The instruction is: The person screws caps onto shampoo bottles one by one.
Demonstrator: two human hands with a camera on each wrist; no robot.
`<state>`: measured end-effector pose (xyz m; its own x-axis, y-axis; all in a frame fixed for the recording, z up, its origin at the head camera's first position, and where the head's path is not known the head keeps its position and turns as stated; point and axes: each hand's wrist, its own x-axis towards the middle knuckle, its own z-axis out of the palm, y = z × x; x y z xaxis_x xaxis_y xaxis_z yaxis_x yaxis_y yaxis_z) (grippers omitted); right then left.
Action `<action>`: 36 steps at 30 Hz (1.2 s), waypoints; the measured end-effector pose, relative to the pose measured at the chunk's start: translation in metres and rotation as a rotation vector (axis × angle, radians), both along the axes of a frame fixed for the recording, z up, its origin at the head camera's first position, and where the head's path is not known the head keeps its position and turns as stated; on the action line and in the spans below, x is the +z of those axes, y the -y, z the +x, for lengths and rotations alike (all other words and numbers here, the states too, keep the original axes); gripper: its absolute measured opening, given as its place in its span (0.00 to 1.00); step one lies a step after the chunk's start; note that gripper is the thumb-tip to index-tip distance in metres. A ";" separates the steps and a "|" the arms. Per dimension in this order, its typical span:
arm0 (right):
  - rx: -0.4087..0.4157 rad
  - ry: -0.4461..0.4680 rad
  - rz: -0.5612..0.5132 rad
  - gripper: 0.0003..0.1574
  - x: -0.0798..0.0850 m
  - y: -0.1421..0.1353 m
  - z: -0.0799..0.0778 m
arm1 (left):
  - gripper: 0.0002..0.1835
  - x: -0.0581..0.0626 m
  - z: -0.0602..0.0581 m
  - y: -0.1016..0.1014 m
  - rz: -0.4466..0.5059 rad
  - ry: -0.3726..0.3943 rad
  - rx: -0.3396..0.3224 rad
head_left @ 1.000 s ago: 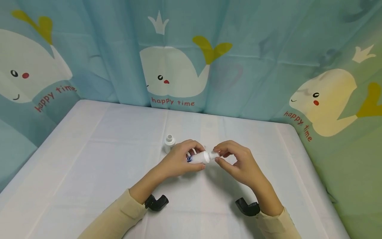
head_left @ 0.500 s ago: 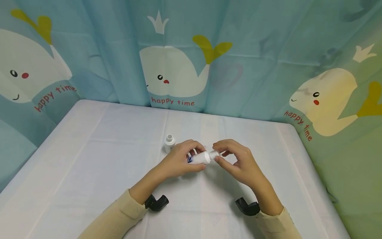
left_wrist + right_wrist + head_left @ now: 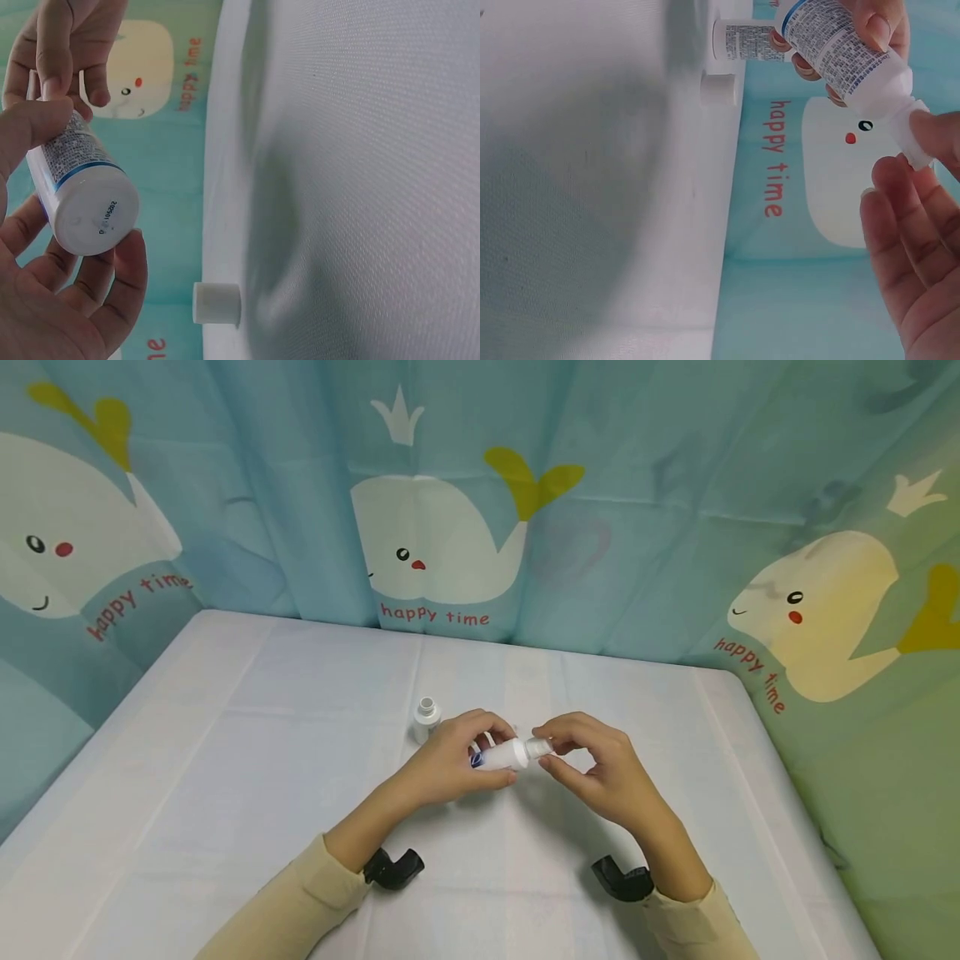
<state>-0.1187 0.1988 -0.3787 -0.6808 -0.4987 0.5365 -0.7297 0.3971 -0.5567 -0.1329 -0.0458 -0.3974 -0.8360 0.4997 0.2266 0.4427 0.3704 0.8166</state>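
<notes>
In the head view, my left hand (image 3: 457, 758) grips a white bottle (image 3: 501, 756) with a blue-marked label, held on its side above the table. The left wrist view shows its round base and printed back, with my fingers curled round it. At the neck end sits a small white cap (image 3: 538, 748), which the thumb and fingertips of my right hand (image 3: 596, 764) pinch; the cap (image 3: 911, 135) also shows in the right wrist view. Behind my left hand a second white bottle (image 3: 427, 720) stands upright with a bare, uncapped neck.
A loose white cap (image 3: 216, 303) stands on the white-covered table (image 3: 285, 718); in the right wrist view this loose cap (image 3: 718, 90) is near the standing bottle (image 3: 742, 41). A blue whale-print curtain (image 3: 300, 510) hangs behind the table.
My right fingertips have shifted slightly about the cap, which looks a little turned. The left hand, its bottle and the standing bottle keep their places.
</notes>
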 end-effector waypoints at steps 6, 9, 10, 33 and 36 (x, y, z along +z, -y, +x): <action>-0.013 0.001 0.001 0.20 -0.001 0.000 -0.001 | 0.19 0.000 0.000 0.000 0.005 -0.001 -0.003; -0.011 -0.004 -0.003 0.20 -0.001 0.000 -0.001 | 0.19 0.000 0.000 -0.001 -0.001 0.000 -0.009; -0.015 -0.002 -0.001 0.20 0.000 0.000 -0.001 | 0.19 0.001 0.000 -0.001 -0.001 -0.001 -0.011; -0.013 0.011 0.001 0.20 0.000 0.000 0.000 | 0.20 0.002 0.001 0.001 -0.008 -0.005 -0.006; -0.006 0.003 -0.018 0.20 0.000 0.001 -0.001 | 0.20 0.002 0.001 0.000 -0.006 -0.007 -0.009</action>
